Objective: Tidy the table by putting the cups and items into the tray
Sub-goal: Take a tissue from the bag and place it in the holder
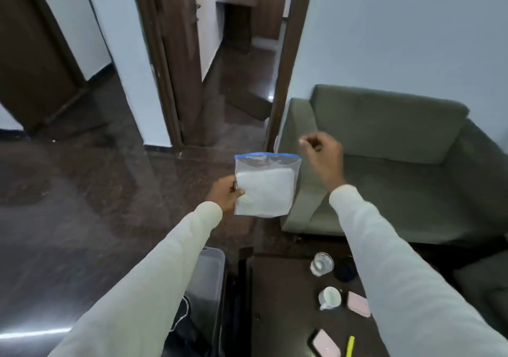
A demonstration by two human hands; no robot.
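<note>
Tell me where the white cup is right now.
In the head view the white cup lies tipped on the dark table, lower right of centre, between the clear glass beyond it and a pink case to its right.

A clear zip bag (265, 186) with a blue seal, holding something white, is held upright. A white cup (329, 298) and a glass (321, 263) sit on the dark table (277, 288).

Dim indoor light, floor (41, 332) glare, soft blur
</note>
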